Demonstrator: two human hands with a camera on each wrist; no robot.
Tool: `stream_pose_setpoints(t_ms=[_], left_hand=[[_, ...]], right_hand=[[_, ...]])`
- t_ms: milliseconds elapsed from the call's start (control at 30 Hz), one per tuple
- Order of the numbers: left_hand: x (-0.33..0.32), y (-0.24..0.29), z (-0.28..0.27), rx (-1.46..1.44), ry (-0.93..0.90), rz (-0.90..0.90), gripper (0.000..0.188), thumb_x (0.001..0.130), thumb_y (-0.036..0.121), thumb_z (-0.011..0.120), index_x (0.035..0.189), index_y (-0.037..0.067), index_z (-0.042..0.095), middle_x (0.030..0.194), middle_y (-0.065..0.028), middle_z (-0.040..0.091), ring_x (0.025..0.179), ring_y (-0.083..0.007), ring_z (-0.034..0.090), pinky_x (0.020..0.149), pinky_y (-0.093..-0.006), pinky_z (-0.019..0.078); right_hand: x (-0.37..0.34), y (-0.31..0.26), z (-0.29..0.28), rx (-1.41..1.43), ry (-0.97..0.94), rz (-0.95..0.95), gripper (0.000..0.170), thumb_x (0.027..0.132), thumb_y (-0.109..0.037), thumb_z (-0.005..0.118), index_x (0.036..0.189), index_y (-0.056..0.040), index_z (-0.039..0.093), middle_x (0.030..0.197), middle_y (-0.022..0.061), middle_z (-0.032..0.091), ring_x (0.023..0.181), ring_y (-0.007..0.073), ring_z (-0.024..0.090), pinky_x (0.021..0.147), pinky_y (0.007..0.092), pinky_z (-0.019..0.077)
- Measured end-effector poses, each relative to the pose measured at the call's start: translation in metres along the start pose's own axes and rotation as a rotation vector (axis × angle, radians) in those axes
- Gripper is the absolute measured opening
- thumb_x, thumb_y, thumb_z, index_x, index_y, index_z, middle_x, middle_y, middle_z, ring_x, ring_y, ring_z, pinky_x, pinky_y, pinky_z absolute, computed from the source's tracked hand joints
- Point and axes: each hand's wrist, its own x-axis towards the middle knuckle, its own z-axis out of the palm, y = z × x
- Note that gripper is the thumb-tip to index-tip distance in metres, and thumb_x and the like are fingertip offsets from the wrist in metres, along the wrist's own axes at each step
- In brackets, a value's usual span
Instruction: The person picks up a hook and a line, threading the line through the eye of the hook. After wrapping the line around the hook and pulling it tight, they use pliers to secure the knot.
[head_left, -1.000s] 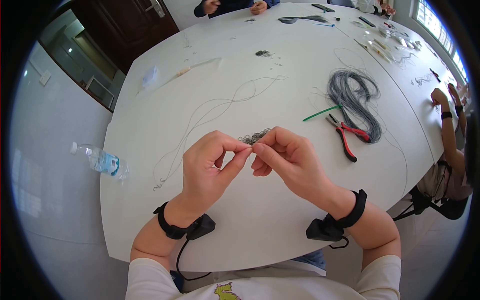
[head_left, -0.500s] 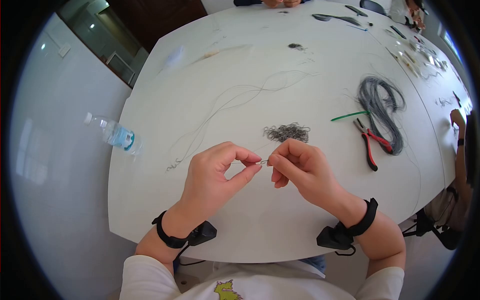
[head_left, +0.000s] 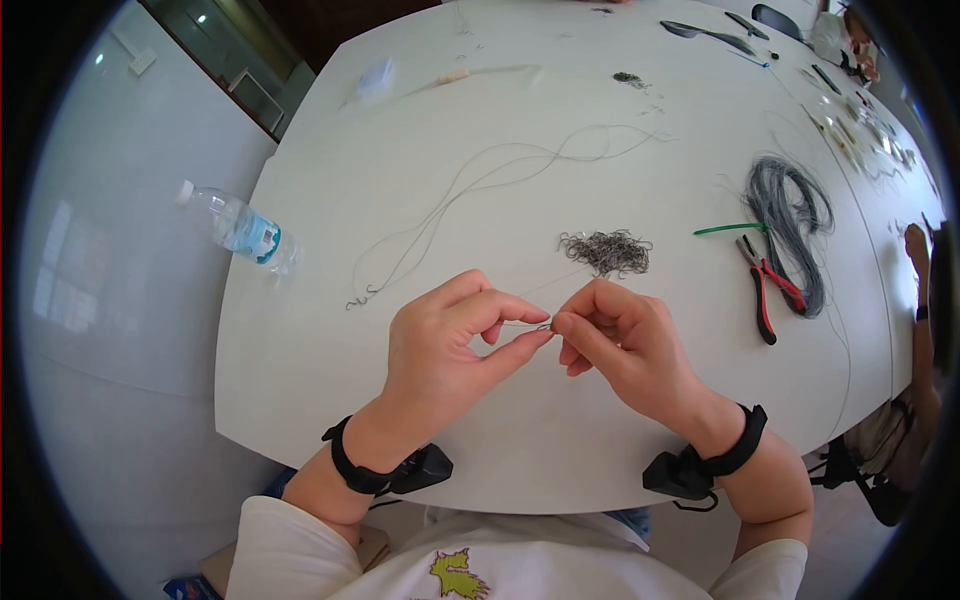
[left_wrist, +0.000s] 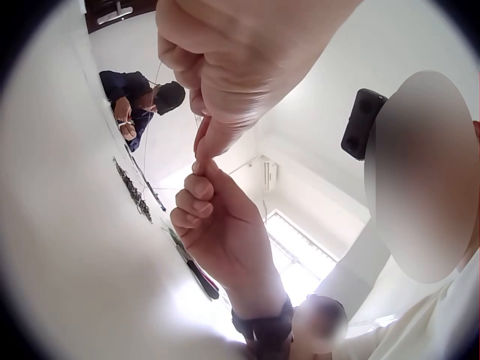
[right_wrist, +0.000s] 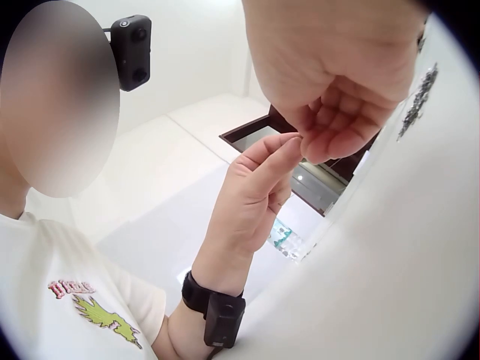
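Before the body, both hands meet at the fingertips over the table. A tiny dark wire piece, which looks like a fish hook, lies between them, mostly covered by fingers. My left hand pinches thin line by it, thumb and index finger nearly together. The right hand pinches the hook's other end, its remaining fingers curled in. A fine line slants up and right behind the fingertips. Just beyond is a heap of dark hooks. Both wrist views show the fingertips meeting, the small piece hidden.
Long looped line with hooks at its end lies left. At right are red-handled pliers, a green tie and a grey line bundle. A water bottle appears left; a smaller heap sits farther back.
The head view has shifted, so table items appear farther right. The fingertips parted slightly half a second ago, showing the hook, and are now closer together. Both hands keep their pinch.
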Motion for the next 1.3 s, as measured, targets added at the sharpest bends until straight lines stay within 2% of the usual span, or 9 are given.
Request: stream_pose_setpoints(t_ms=[67, 167, 267, 467, 767, 900, 1000, 1067, 1300], left_hand=[[-0.001, 0.0, 0.0, 0.09, 0.008, 0.054, 0.017, 0.073, 0.011, 0.084, 0.088, 0.015, 0.077, 0.068, 0.0026, 0.05, 0.055, -0.0092, 0.05, 0.047, -0.0253, 0.0369], [-0.001, 0.003, 0.0, 0.102, -0.03, 0.052, 0.022, 0.07, 0.002, 0.084, 0.089, 0.011, 0.075, 0.069, 0.0014, 0.051, 0.056, -0.0091, 0.045, 0.051, -0.0239, 0.0368], [-0.002, 0.003, -0.002, 0.095, -0.055, 0.002, 0.022, 0.07, 0.002, 0.084, 0.088, 0.01, 0.075, 0.067, 0.0012, 0.048, 0.055, -0.009, 0.042, 0.05, -0.0246, 0.0345], [-0.006, 0.004, -0.002, 0.102, -0.057, 0.029, 0.018, 0.072, 0.001, 0.082, 0.086, 0.009, 0.074, 0.065, 0.0014, 0.045, 0.054, -0.0085, 0.041, 0.049, -0.0252, 0.0316], [-0.003, -0.003, 0.003, -0.062, -0.009, 0.031, 0.018, 0.074, -0.001, 0.08, 0.088, 0.009, 0.074, 0.07, 0.0017, 0.05, 0.057, -0.008, 0.043, 0.052, -0.0238, 0.0355], [-0.002, -0.002, 0.001, -0.027, -0.044, 0.026, 0.021, 0.073, -0.002, 0.08, 0.09, 0.009, 0.074, 0.07, 0.002, 0.05, 0.058, -0.008, 0.044, 0.052, -0.0239, 0.0359], [-0.003, -0.006, 0.003, 0.054, -0.014, 0.068, 0.015, 0.074, 0.006, 0.081, 0.083, 0.014, 0.073, 0.066, 0.0024, 0.052, 0.053, -0.009, 0.05, 0.046, -0.0244, 0.0367], [-0.004, -0.006, 0.002, 0.038, -0.037, 0.084, 0.02, 0.073, -0.002, 0.081, 0.087, 0.009, 0.072, 0.071, 0.002, 0.053, 0.057, -0.0082, 0.045, 0.052, -0.0239, 0.0359], [-0.003, -0.008, 0.008, -0.092, -0.011, 0.064, 0.014, 0.078, -0.003, 0.076, 0.083, 0.007, 0.068, 0.072, 0.0012, 0.053, 0.059, -0.007, 0.046, 0.052, -0.0231, 0.035]], right_hand=[[0.0, 0.002, 0.001, -0.037, 0.031, -0.025, 0.018, 0.099, -0.013, 0.059, 0.091, 0.0027, 0.061, 0.073, 0.0061, 0.067, 0.067, 0.0105, 0.066, 0.064, 0.0251, 0.0535], [0.0, 0.002, 0.001, -0.117, 0.043, -0.057, 0.016, 0.098, -0.012, 0.061, 0.09, 0.0019, 0.061, 0.071, 0.0063, 0.067, 0.065, 0.0112, 0.067, 0.062, 0.0251, 0.053], [-0.001, 0.003, 0.001, -0.185, 0.064, -0.125, 0.014, 0.097, -0.011, 0.062, 0.089, 0.0013, 0.061, 0.07, 0.0064, 0.067, 0.063, 0.0122, 0.067, 0.059, 0.0248, 0.052], [-0.004, 0.003, 0.004, -0.242, 0.069, -0.183, 0.013, 0.096, -0.008, 0.063, 0.087, 0.0008, 0.061, 0.07, 0.0066, 0.067, 0.062, 0.0125, 0.068, 0.056, 0.0245, 0.0509], [-0.002, 0.003, 0.0, -0.26, 0.074, -0.18, 0.011, 0.095, -0.007, 0.063, 0.087, 0.0005, 0.061, 0.07, 0.0066, 0.066, 0.061, 0.0129, 0.067, 0.055, 0.0247, 0.0503], [0.0, 0.004, 0.002, -0.249, 0.073, -0.186, 0.011, 0.095, -0.007, 0.063, 0.087, 0.0005, 0.061, 0.07, 0.0063, 0.066, 0.061, 0.0127, 0.067, 0.055, 0.0248, 0.0503], [-0.001, 0.004, 0.002, -0.25, 0.075, -0.189, 0.011, 0.095, -0.007, 0.063, 0.088, 0.0005, 0.061, 0.07, 0.0061, 0.066, 0.061, 0.0124, 0.067, 0.055, 0.0248, 0.0503], [-0.001, 0.004, 0.001, -0.259, 0.072, -0.21, 0.011, 0.096, -0.008, 0.063, 0.088, 0.0004, 0.062, 0.069, 0.0061, 0.066, 0.061, 0.0119, 0.067, 0.055, 0.0247, 0.0502], [0.0, 0.006, 0.003, -0.175, 0.054, -0.133, 0.012, 0.097, -0.01, 0.062, 0.091, 0.0014, 0.061, 0.074, 0.0067, 0.068, 0.064, 0.0128, 0.068, 0.057, 0.0251, 0.0505]])
